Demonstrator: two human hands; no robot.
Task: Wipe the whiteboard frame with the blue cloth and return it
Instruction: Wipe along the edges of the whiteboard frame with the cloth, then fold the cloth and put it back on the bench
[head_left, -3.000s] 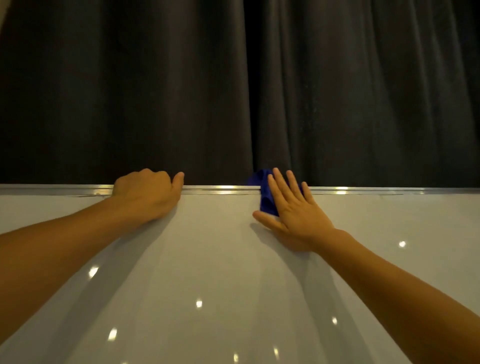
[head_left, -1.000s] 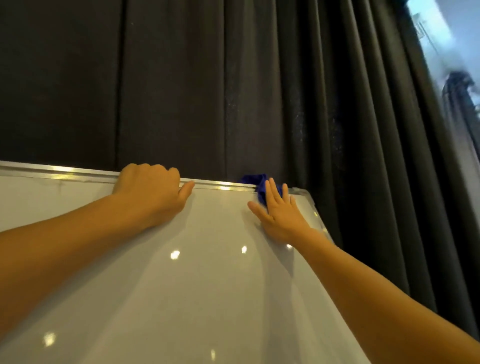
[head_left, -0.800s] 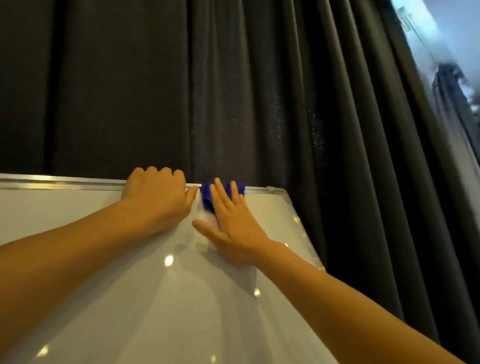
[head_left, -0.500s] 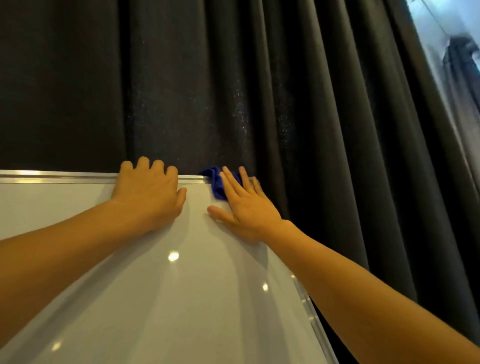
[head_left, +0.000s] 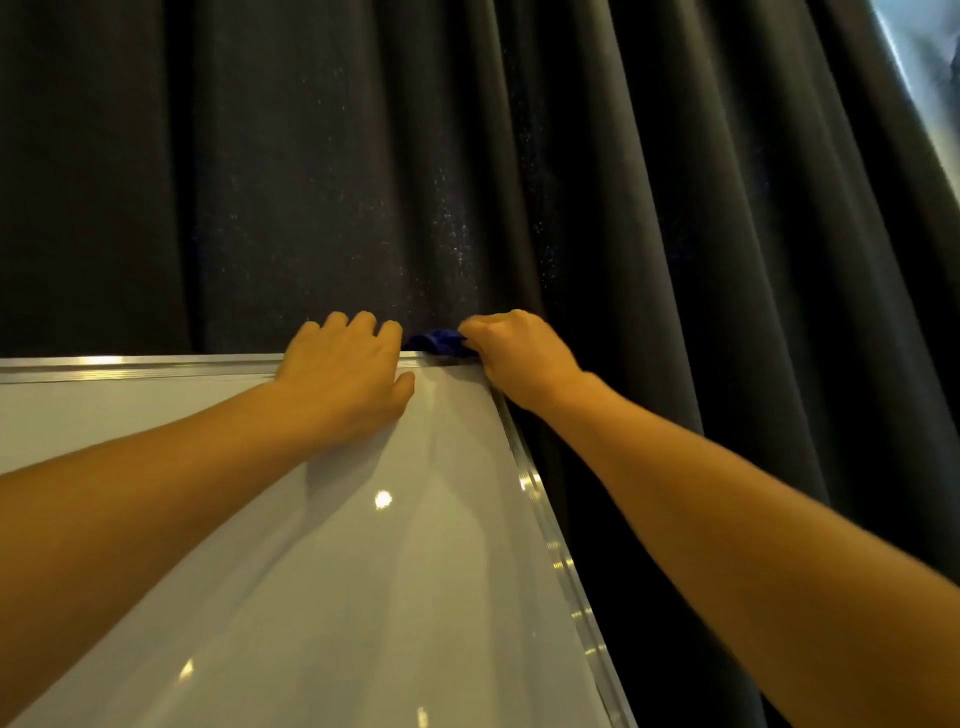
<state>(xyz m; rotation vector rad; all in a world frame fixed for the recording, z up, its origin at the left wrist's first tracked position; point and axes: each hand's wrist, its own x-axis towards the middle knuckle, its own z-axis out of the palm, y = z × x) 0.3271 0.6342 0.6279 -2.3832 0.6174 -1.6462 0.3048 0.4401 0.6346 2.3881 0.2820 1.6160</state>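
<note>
A whiteboard (head_left: 322, 545) is seen from above and close up, its glossy white face tilted away and edged by a thin silver whiteboard frame (head_left: 130, 364). Dark pleated curtains (head_left: 571, 182) hang directly behind it. Two bare forearms are stretched forward to the board's top right corner.

The left hand (head_left: 345, 376) is laid flat on the board, its fingers hooked over the top rail; nothing is held in it. The right hand (head_left: 517, 353) is curled into a loose fist at the corner itself, and the blue cloth (head_left: 439, 342) is bunched under its fingertips, pressed onto the frame. Only a small dark-blue fold is visible between the two hands, almost touching the left one.

The cloth is judged to be light, soft and limp, easily crumpled, so it is best gathered into a wad and pinched between fingers and thumb. On the smooth metal rail it is likely to slide readily, and a loose edge could slip behind the board. The right side rail (head_left: 550, 545) is probably to be wiped next.
</note>
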